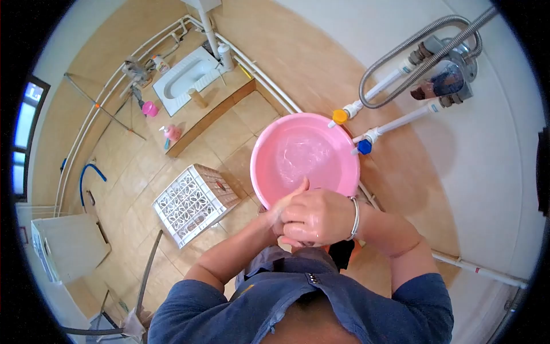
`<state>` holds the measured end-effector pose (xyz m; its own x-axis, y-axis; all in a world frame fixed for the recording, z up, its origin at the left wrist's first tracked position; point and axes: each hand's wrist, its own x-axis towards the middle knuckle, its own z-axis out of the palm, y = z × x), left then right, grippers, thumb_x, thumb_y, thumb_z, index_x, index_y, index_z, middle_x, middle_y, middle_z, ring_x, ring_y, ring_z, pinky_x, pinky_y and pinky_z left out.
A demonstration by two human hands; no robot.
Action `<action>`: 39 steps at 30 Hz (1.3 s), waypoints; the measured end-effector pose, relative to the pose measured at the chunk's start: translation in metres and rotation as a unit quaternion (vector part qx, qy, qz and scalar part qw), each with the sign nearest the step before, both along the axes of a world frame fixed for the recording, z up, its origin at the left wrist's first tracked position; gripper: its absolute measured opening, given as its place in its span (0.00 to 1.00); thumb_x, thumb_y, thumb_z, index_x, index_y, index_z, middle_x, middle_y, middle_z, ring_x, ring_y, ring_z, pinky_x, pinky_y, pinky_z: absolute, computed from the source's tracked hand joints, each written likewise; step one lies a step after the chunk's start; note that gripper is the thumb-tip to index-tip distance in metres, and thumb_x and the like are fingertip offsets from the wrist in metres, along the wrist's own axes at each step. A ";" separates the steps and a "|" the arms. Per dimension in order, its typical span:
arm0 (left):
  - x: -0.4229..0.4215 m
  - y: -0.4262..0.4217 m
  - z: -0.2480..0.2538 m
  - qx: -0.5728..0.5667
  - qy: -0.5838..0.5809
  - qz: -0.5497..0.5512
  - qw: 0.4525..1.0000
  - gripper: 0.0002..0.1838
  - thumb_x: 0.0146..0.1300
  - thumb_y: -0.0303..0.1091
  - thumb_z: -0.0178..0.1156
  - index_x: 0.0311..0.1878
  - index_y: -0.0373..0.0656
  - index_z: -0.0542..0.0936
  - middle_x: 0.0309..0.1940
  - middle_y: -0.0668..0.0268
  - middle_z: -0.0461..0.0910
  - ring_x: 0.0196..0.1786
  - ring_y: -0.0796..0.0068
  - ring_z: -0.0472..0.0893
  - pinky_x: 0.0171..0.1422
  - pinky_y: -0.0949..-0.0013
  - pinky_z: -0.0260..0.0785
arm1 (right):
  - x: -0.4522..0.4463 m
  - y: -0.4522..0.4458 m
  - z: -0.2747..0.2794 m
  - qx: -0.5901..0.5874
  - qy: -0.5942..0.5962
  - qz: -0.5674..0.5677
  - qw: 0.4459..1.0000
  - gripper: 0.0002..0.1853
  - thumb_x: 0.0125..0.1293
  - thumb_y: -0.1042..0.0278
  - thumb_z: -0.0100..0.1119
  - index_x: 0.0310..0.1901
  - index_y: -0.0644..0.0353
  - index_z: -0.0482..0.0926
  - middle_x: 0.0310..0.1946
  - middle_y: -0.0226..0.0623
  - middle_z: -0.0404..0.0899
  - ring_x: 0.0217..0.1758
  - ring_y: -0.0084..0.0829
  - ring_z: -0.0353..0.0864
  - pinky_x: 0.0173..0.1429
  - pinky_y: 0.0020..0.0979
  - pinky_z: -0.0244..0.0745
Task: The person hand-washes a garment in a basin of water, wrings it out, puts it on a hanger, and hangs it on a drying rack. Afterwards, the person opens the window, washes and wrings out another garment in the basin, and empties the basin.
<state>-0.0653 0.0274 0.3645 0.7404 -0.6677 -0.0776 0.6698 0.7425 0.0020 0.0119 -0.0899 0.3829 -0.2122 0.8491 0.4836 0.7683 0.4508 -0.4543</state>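
My right hand (pixel 315 217), with a silver bangle at its wrist, is closed over my left hand (pixel 281 213) in front of my body. Both look wet. The left thumb points up, while most of the other left fingers are hidden behind the right hand. Just beyond my hands is a round pink basin (pixel 258 137) with water in it. My hands are at its near rim. No separate object shows between them.
Yellow (pixel 340 117) and blue (pixel 364 147) taps reach the basin's right side. A white plastic crate (pixel 186 206) stands left on the tiled floor. Farther back are a raised squat toilet (pixel 186 80), a pink pump bottle (pixel 172 133) and a pink cup (pixel 150 109).
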 end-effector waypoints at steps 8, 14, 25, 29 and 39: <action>-0.011 -0.027 -0.027 0.101 0.210 0.343 0.910 0.11 0.60 0.40 0.47 0.41 0.46 0.72 0.37 0.62 0.74 0.38 0.70 0.75 0.41 0.68 0.70 | 0.002 0.011 0.012 0.119 0.042 -0.085 0.988 0.11 0.43 0.64 0.63 0.22 0.59 0.70 0.26 0.36 0.71 0.29 0.35 0.72 0.33 0.31 0.71; 0.003 -0.035 -0.003 0.176 0.114 0.568 0.796 0.13 0.52 0.20 0.54 0.39 0.44 0.64 0.35 0.65 0.70 0.40 0.76 0.71 0.45 0.71 0.67 | -0.011 0.016 -0.009 0.295 0.372 -0.263 0.840 0.17 0.60 0.55 0.48 0.23 0.60 0.65 0.27 0.40 0.69 0.34 0.36 0.71 0.43 0.39 0.69; 0.005 -0.049 -0.001 0.487 -0.160 0.671 0.536 0.20 0.46 0.18 0.56 0.41 0.41 0.59 0.46 0.52 0.65 0.51 0.64 0.67 0.56 0.62 0.58 | -0.003 0.002 -0.014 0.194 0.816 -0.093 0.537 0.21 0.65 0.48 0.31 0.21 0.54 0.61 0.26 0.36 0.66 0.46 0.41 0.66 0.57 0.43 0.55; 0.011 -0.038 0.008 0.561 -0.323 0.631 0.427 0.17 0.43 0.19 0.58 0.36 0.37 0.63 0.41 0.50 0.68 0.48 0.53 0.71 0.54 0.56 0.62 | 0.006 -0.005 -0.018 0.166 0.882 -0.013 0.440 0.20 0.65 0.52 0.33 0.18 0.52 0.62 0.20 0.30 0.65 0.35 0.29 0.69 0.47 0.30 0.65; 0.022 -0.020 0.023 0.587 -0.670 0.390 0.234 0.09 0.40 0.34 0.53 0.19 0.41 0.64 0.21 0.62 0.65 0.29 0.62 0.70 0.37 0.65 0.66 | 0.012 -0.011 -0.033 -0.021 0.971 -0.086 0.220 0.19 0.61 0.61 0.41 0.12 0.48 0.60 0.11 0.19 0.57 0.18 0.16 0.56 0.32 0.20 0.57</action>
<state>-0.0432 0.0079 0.3876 0.4862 -0.3908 0.7816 -0.8543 -0.4006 0.3311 0.0238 -0.1010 0.3494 0.3979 0.7764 -0.4888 -0.8903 0.4554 -0.0014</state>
